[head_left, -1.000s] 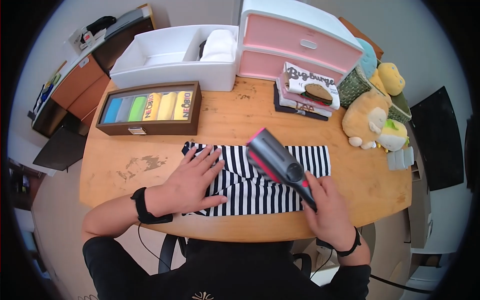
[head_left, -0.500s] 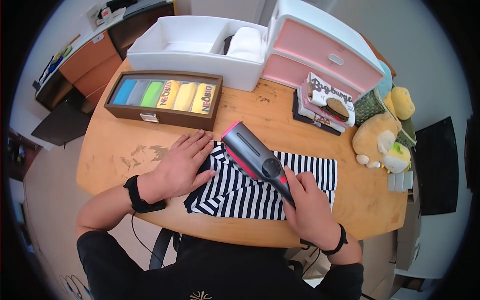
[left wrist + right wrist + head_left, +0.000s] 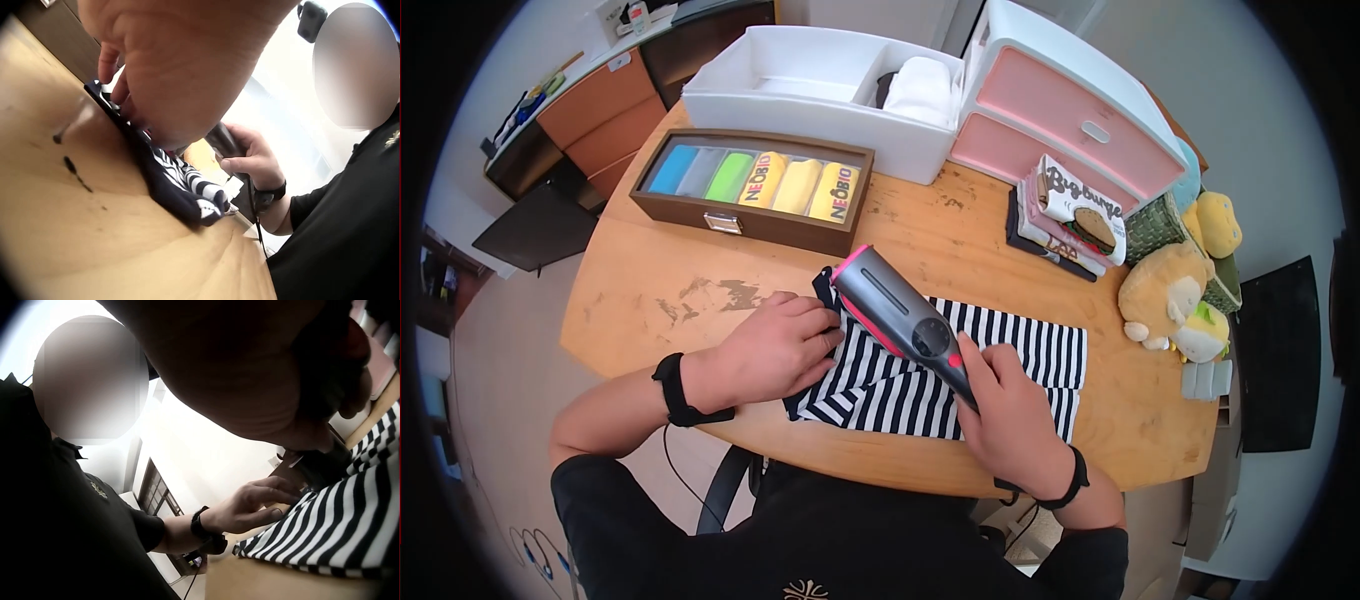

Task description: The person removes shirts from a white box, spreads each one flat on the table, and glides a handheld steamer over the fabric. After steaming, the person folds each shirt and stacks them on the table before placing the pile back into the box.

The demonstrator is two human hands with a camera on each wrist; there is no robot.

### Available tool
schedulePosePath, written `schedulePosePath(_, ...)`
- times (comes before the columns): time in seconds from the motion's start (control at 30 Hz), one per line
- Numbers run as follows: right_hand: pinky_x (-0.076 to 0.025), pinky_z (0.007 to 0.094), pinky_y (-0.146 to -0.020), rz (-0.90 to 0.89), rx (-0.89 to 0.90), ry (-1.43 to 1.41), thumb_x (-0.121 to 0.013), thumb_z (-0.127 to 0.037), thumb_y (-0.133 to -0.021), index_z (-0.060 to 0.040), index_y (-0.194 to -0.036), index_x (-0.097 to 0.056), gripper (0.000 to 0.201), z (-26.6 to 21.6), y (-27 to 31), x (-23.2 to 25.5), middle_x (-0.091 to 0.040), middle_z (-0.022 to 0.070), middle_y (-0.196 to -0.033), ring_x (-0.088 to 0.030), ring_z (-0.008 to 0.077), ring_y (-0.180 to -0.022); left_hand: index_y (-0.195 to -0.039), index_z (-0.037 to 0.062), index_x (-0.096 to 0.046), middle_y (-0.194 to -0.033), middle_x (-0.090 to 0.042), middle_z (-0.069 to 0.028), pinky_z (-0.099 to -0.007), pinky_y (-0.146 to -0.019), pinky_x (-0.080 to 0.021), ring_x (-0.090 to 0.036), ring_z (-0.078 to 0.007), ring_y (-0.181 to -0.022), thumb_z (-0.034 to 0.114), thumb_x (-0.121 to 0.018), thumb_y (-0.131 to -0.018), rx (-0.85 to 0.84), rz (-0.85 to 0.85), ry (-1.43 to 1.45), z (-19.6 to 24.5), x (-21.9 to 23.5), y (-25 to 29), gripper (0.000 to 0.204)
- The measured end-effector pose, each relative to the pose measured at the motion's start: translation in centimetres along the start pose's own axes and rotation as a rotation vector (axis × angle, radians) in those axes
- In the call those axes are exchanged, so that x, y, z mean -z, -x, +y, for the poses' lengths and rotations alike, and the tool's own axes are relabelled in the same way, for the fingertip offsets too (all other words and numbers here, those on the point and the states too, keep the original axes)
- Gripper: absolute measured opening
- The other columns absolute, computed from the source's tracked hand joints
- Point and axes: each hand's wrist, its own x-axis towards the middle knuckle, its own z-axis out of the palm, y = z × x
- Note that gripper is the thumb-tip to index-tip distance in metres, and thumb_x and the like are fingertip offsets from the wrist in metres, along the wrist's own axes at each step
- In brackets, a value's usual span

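A folded garment (image 3: 1020,345) with black-and-white stripes and a dark edge lies on the wooden table (image 3: 640,320), wrinkled toward its left end. My left hand (image 3: 775,345) grips that end with bent fingers, and the dark edge stands up beside them. In the left wrist view its fingers (image 3: 122,87) reach down into the cloth. My right hand (image 3: 1015,410) holds a grey handheld garment steamer (image 3: 890,300) with pink trim by its handle. The steamer's head slants over the garment's left part and hides some stripes. In the right wrist view the striped cloth (image 3: 337,519) spreads below the right hand.
Behind the garment stands a brown case (image 3: 745,220) of rolled colored cloths. Farther back are a white divided bin (image 3: 820,115) and a pink-fronted drawer unit (image 3: 1060,100). Folded shirts (image 3: 1070,215) are stacked before the drawers. Plush toys (image 3: 1165,290) sit at the right edge.
My left hand has gone from lying flat on the garment to bent fingers gripping its left end. The steamer has moved left over the cloth. The head view has shifted.
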Motion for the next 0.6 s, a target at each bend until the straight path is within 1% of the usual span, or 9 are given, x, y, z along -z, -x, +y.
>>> schedulePosePath(0.03,-0.057,0.0419,-0.061,-0.007,0.008,0.002,-0.067,0.002,-0.086,0.0029,-0.152,-0.052,0.068,-0.2,0.5,0.2,-0.054,0.0168,-0.11,-0.067,0.0325,-0.079,-0.116,0.0026,-0.075,-0.114,-0.068,-0.0104,-0.0424,-0.097,-0.048,-0.063,-0.0294,-0.11,0.02,-0.078,-0.087,0.015,0.02,-0.015,0.0,0.0,0.3,0.034)
schedulePosePath(0.07,-0.058,0.0418,-0.061,-0.01,0.011,0.003,-0.067,0.002,-0.086,0.0026,-0.152,-0.053,0.068,-0.4,0.8,0.2,-0.055,0.0168,-0.111,-0.067,0.0325,-0.079,-0.113,0.0028,-0.075,-0.113,-0.068,-0.0103,-0.0423,-0.097,-0.048,-0.063,-0.0292,-0.109,0.02,-0.078,-0.087,0.03,0.015,-0.03,0.0,0.1,0.4,0.032)
schedulePosePath(0.13,-0.057,0.0422,-0.059,-0.023,0.021,0.022,-0.066,0.002,-0.087,0.002,-0.151,-0.054,0.065,-0.7,0.9,-0.3,-0.053,0.0158,-0.105,-0.065,0.031,-0.076,-0.108,0.0032,-0.076,-0.111,-0.068,-0.0101,-0.042,-0.096,-0.048,-0.063,-0.029,-0.108,0.02,-0.079,-0.087,0.044,0.002,-0.064,-0.1,0.6,0.5,0.027)
schedulePosePath(0.2,-0.056,0.0423,-0.059,-0.051,0.017,0.031,-0.065,0.003,-0.088,0.0023,-0.151,-0.054,0.064,-0.8,0.4,-0.6,-0.052,0.0154,-0.102,-0.063,0.0304,-0.075,-0.1,0.004,-0.075,-0.107,-0.068,-0.0097,-0.0419,-0.094,-0.049,-0.063,-0.0294,-0.105,0.019,-0.079,-0.087,0.047,0.019,-0.056,0.1,0.9,0.8,0.021)
schedulePosePath(0.23,-0.056,0.0423,-0.059,-0.037,0.031,0.035,-0.065,0.003,-0.088,0.0023,-0.151,-0.054,0.063,-0.7,0.1,-0.9,-0.052,0.0151,-0.102,-0.063,0.0302,-0.075,-0.096,0.0044,-0.074,-0.105,-0.068,-0.0096,-0.0418,-0.092,-0.049,-0.064,-0.0295,-0.103,0.019,-0.079,-0.087,0.054,0.029,-0.051,0.2,1.0,1.1,0.018)
schedulePosePath(0.33,-0.056,0.042,-0.059,-0.013,0.072,0.029,-0.064,0.002,-0.089,0.0025,-0.15,-0.054,0.062,-0.6,-0.9,-1.2,-0.051,0.0145,-0.1,-0.062,0.0298,-0.074,-0.094,0.0044,-0.07,-0.102,-0.069,-0.0085,-0.0439,-0.088,-0.052,-0.065,-0.0304,-0.097,0.013,-0.082,-0.084,0.068,0.059,0.007,0.4,0.7,1.9,0.018)
schedulePosePath(0.43,-0.056,0.0419,-0.059,-0.02,0.089,0.007,-0.064,0.002,-0.09,0.0026,-0.15,-0.055,0.061,-0.8,-1.2,-0.8,-0.051,0.0142,-0.1,-0.063,0.0297,-0.074,-0.091,0.0052,-0.069,-0.098,-0.07,-0.0076,-0.0429,-0.082,-0.054,-0.066,-0.0295,-0.091,0.009,-0.082,-0.083,-0.052,0.147,0.1,0.7,-0.1,2.3,0.016)
schedulePosePath(0.5,-0.056,0.0415,-0.057,-0.049,0.085,0.012,-0.064,0.002,-0.09,0.0025,-0.15,-0.054,0.061,-1.2,-0.6,-0.3,-0.051,0.0139,-0.1,-0.063,0.0289,-0.073,-0.091,0.0051,-0.069,-0.098,-0.07,-0.0076,-0.0423,-0.08,-0.055,-0.066,-0.0291,-0.089,0.007,-0.083,-0.083,-0.046,0.142,0.098,1.2,0.3,3.0,0.016)
schedulePosePath(0.6,-0.056,0.0426,-0.064,-0.126,0.053,0.008,-0.072,0.002,-0.084,0.0015,-0.15,-0.054,0.069,-1.5,-0.4,-0.7,-0.054,0.0153,-0.107,-0.065,0.0322,-0.078,-0.086,0.005,-0.068,-0.094,-0.069,-0.0079,-0.0409,-0.076,-0.056,-0.067,-0.0286,-0.086,0.008,-0.082,-0.083,-0.05,0.164,0.12,2.1,0.6,3.5,0.015)
